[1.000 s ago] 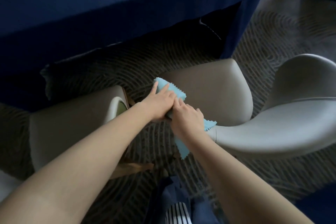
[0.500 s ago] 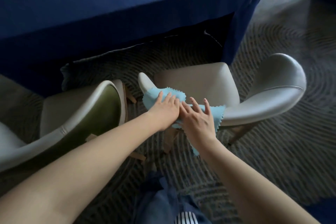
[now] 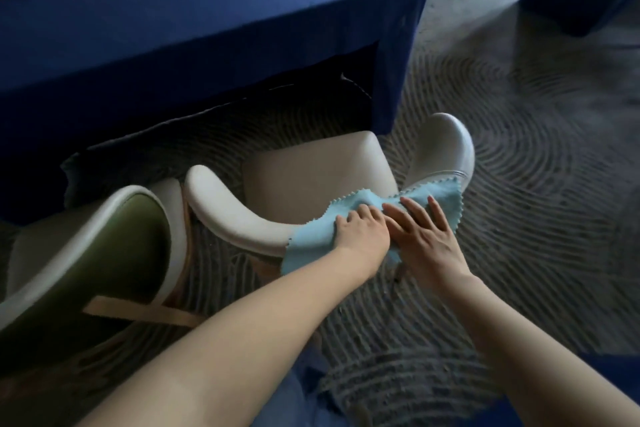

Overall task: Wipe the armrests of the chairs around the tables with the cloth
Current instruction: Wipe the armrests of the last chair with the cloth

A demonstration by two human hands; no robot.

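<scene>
Cloth [image 3: 311,239] hides part of the chair back [image 3: 235,215].

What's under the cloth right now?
The white chair's rail runs under the cloth from both sides. The stretch beneath the cloth, left hand and right hand is hidden.

The neighbouring chair [image 3: 131,253] stands just beside the left armrest [image 3: 225,208], leaving a narrow gap. The blue-draped surface [image 3: 207,28] blocks the far side of the seat [image 3: 318,177]. Beyond the right armrest [image 3: 446,149], open carpet [image 3: 536,201] gives room.
</scene>
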